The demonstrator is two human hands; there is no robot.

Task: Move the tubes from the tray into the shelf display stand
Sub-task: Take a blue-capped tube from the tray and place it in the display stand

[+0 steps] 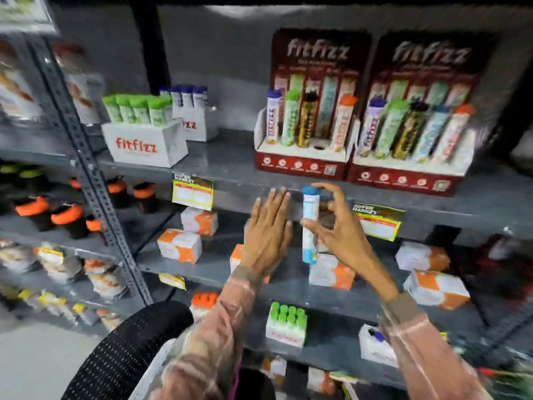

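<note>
My right hand (pixel 336 226) holds a white tube with a blue cap (pixel 309 223) upright, just below the shelf edge. My left hand (pixel 266 229) is beside it with flat, spread fingers and holds nothing. On the shelf above stands a red fitfizz display stand (pixel 300 164) with purple, green, black and orange capped tubes and one empty hole (pixel 318 147) in its row. A second red display stand (pixel 409 177) to its right is full of tubes.
White fitfizz trays (pixel 144 145) with green and blue capped tubes sit at the shelf's left. Price tags (pixel 192 192) hang on the shelf edge. Orange-white boxes fill the lower shelves. A black mesh basket (pixel 127 350) is at bottom left.
</note>
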